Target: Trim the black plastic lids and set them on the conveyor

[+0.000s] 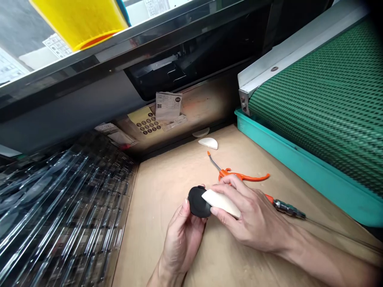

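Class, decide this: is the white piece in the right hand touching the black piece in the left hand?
Touching: the head view shows the white piece with its end pressed against the black piece, no gap showing.

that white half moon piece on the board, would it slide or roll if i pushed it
The white half-round piece looks thin and smooth, so it is probably light and would likely slide on the tan board. It seems to lie on a flat side, so rolling looks unlikely. Its material is hard to tell.
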### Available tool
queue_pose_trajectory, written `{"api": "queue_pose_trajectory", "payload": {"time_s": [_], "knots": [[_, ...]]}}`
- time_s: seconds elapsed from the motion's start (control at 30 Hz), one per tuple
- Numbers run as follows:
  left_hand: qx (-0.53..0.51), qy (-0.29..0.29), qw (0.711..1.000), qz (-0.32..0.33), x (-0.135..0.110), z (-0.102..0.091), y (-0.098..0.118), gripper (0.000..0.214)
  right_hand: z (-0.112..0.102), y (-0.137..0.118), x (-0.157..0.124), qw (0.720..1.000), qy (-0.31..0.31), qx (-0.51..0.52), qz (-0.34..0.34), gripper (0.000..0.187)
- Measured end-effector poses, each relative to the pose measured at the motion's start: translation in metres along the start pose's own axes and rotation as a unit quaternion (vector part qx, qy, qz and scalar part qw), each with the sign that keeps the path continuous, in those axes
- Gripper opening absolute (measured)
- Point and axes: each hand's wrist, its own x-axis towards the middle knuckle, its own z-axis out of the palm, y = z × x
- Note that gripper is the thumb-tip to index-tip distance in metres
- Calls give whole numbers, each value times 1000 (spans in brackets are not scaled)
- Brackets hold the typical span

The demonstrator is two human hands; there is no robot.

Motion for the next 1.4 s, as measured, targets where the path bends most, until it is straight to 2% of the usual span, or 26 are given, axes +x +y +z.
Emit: {"api": "queue_pose_trajectory", "payload": {"time_s": [0.17, 0.33, 0.47, 0.57, 0.67, 0.8, 0.93, 1.03, 1.17, 1.23, 1.4], "knots": [[42, -31, 999, -11, -1, 2, -4, 26, 4, -5, -3, 1000, 12, 23, 4, 33], [76, -18, 997, 13, -2, 2, -2, 28, 0, -5, 0, 993, -29, 105, -45, 27], [76, 6, 997, 29, 0, 0, 1, 29, -4, 2, 4, 997, -43, 39, -59, 30], [50, 11, 999, 14, 1, 3, 2, 28, -5, 6, 4, 999, -10, -19, -48, 31], [27, 1, 1000, -6, 0, 5, 0, 30, -1, 5, 2, 998, 26, -27, -55, 33], [45, -12, 999, 1, -3, 4, -5, 27, 5, -2, -3, 998, 23, 24, -55, 34], [63, 1, 998, 18, -1, -1, -6, 32, 4, -4, -1, 995, -22, 78, -64, 29], [79, 18, 996, 43, 3, -1, -2, 32, 0, 2, 2, 998, -39, -8, -54, 29], [63, 36, 997, 35, 4, 3, 9, 39, -4, 9, 4, 990, 33, -138, -20, 28], [52, 50, 997, 32, 3, 4, 14, 42, -5, 9, 3, 989, 42, -143, -22, 27], [95, 74, 990, 76, 4, 0, 16, 39, 1, 1, 1, 996, -2, -72, -61, 28]]}}
